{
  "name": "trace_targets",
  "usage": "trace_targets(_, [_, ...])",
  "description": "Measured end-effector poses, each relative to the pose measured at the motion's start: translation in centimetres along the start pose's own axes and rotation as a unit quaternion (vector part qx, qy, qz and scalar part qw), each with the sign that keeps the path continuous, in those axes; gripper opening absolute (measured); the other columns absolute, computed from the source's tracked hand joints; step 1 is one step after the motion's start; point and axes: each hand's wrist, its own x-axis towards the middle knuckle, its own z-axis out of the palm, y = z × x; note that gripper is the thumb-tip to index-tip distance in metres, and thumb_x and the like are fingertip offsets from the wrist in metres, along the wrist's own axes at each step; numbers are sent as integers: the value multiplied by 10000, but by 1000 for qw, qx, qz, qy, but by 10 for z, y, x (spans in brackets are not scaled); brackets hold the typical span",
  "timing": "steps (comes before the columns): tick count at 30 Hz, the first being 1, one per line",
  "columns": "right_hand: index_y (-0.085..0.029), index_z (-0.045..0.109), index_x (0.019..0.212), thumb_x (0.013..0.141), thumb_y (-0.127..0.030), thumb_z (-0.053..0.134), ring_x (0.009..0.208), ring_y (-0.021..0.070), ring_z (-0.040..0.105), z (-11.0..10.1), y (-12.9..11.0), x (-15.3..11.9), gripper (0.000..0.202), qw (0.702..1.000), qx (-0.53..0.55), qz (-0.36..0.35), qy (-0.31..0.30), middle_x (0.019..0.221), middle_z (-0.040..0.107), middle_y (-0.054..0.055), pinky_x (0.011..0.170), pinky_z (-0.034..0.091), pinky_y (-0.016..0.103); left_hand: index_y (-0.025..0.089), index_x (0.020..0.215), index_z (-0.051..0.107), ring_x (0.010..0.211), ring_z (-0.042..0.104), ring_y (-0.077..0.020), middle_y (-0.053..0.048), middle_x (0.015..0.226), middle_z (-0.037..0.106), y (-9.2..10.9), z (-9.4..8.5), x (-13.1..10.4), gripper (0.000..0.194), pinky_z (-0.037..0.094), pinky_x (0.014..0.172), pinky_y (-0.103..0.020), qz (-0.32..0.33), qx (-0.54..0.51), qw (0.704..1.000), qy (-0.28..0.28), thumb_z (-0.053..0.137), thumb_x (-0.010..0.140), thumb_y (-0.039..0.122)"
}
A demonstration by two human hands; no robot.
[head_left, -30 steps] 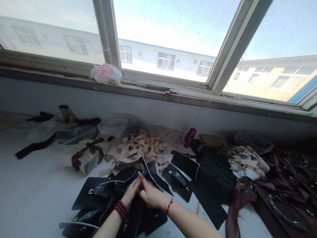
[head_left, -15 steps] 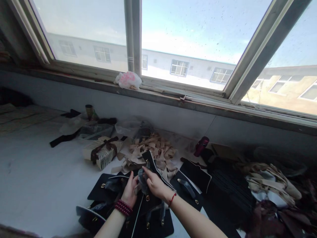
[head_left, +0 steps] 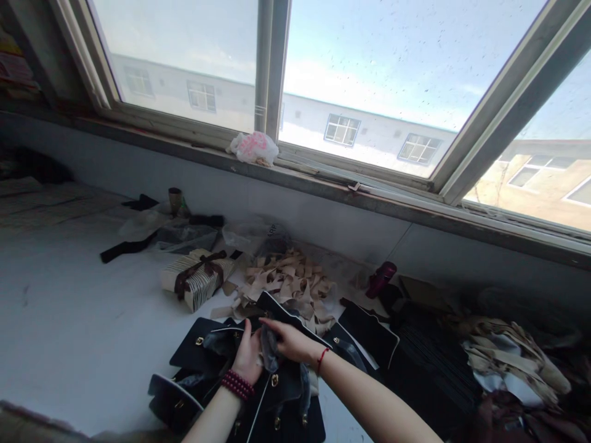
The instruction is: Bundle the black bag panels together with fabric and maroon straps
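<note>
Both my hands meet over a pile of black panels with gold rings and plastic-wrapped handles. My left hand point(head_left: 249, 357), below a dark red bead bracelet, closes on the lower left side of a plastic-wrapped handle point(head_left: 269, 349). From the right, my right hand point(head_left: 289, 340), with a red string at its wrist, grips the same handle. Behind my right hand, a black panel with a white edge point(head_left: 289, 314) stands tilted. Another black panel point(head_left: 187, 347) with a gold ring lies left of my left hand.
Beige strips point(head_left: 290, 280) lie heaped behind the hands. A striped bundle point(head_left: 197, 277) is at the left, and a dark red bottle point(head_left: 381, 279) leans near the wall. Black stacked pieces point(head_left: 429, 351) and crumpled cloth point(head_left: 512, 357) lie at the right.
The view has turned slightly, so the scene sits farther right. The black panel behind my right hand has tipped lower, and the handle between my hands hangs more upright.
</note>
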Motion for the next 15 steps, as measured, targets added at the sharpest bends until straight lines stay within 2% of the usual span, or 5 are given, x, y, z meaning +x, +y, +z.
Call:
trace_targets(3, [-239, 339, 1458, 768, -67, 492, 1327, 182, 431, 15, 1, 3, 727, 999, -5, 31, 41, 1453, 441, 56, 1127, 335, 328, 136, 906, 636, 946, 697, -278, -123, 877, 738, -1, -4, 4, 434, 564, 826, -419, 1, -10, 1000, -7, 402, 937, 500])
trace_targets(7, [-253, 370, 1441, 766, 11, 394, 1332, 190, 427, 24, -6, 8, 726, 996, -48, 58, 56, 1451, 445, 47, 1138, 323, 359, 115, 1091, 636, 990, 688, -270, -146, 987, 735, -6, -11, 11, 342, 559, 867, -394, 18, 18, 1000, -3, 512, 920, 383])
trace_targets(12, [-220, 525, 1329, 706, 47, 396, 1259, 195, 508, 13, -22, 11, 691, 997, -66, 29, 42, 1332, 571, 46, 1093, 382, 317, 112, 1024, 651, 869, 714, -251, -115, 914, 749, 5, -21, 11, 308, 581, 717, -312, 80, 66, 994, 26, 748, 757, 230])
trace_targets(15, [-226, 470, 1378, 756, 15, 393, 1279, 178, 488, 4, -34, 11, 671, 997, -76, 9, 33, 1368, 539, 48, 1100, 375, 302, 105, 976, 664, 866, 708, -248, -100, 903, 746, 18, -23, 1, 400, 567, 684, -280, 116, 97, 988, 18, 841, 638, 223])
